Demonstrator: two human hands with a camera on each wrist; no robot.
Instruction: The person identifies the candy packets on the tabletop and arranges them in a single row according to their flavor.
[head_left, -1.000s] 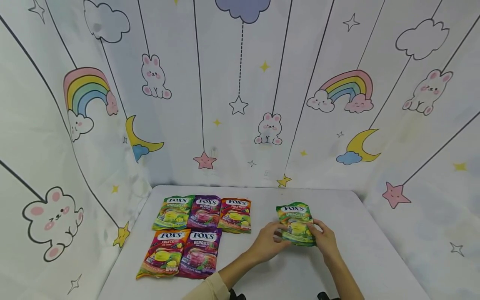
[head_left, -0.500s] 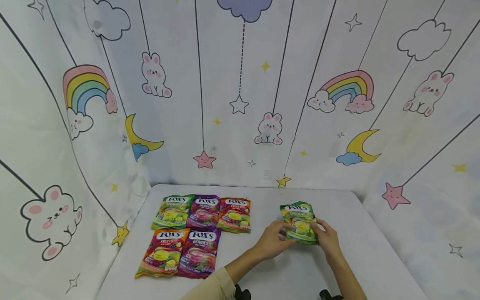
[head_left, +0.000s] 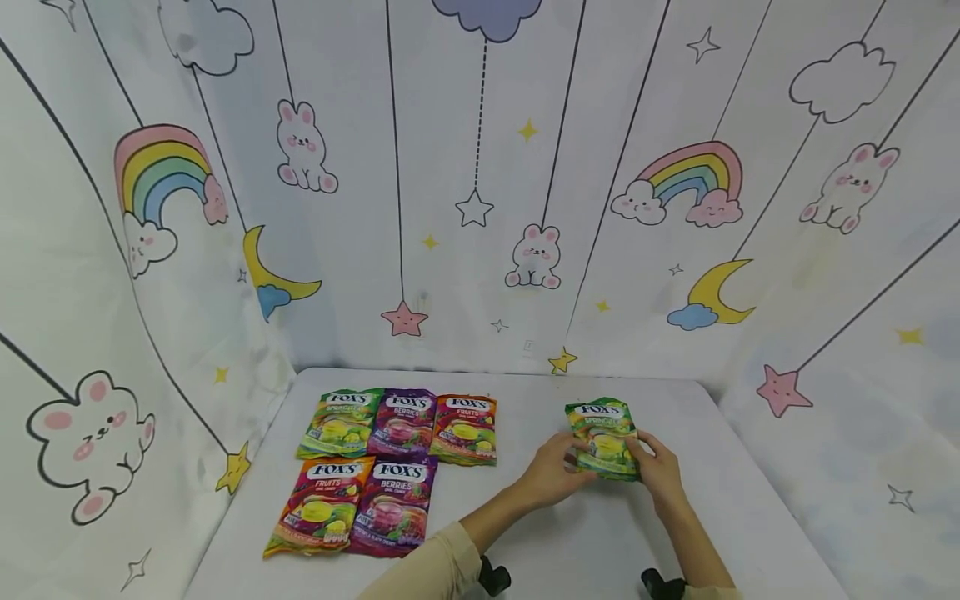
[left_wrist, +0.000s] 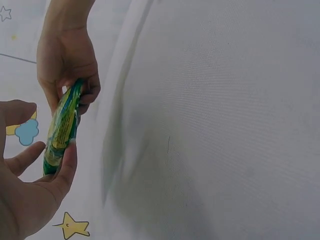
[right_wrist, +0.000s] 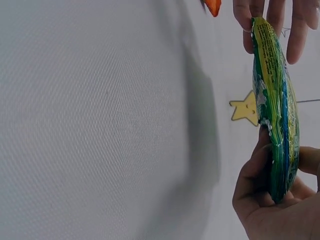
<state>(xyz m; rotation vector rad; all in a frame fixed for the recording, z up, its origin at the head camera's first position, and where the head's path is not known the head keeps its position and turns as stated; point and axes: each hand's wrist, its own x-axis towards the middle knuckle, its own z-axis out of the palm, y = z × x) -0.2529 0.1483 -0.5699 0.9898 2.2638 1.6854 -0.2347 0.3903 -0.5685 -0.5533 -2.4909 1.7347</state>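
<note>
A green FOX'S candy bag (head_left: 603, 442) is held up off the tabletop on the right side in the head view. My left hand (head_left: 553, 473) pinches its left edge between thumb and fingers. At the opposite edge my right hand (head_left: 660, 477) grips it, thumb on one face and fingers on the other. In the left wrist view the bag (left_wrist: 64, 127) shows edge-on between both hands. Its yellow-green side seam faces the camera in the right wrist view, where the bag (right_wrist: 276, 107) stands apart from the table, casting a shadow.
On the white table (head_left: 525, 550), two rows of candy bags lie at the left: green (head_left: 341, 423), purple (head_left: 403, 423) and red-orange (head_left: 465, 429) behind, orange (head_left: 321, 507) and purple (head_left: 394, 505) in front. A patterned cloth backdrop (head_left: 450, 275) rises behind.
Both hands have carried the green candy bag a little to the right and farther from me. The bags at the left stay in place.
</note>
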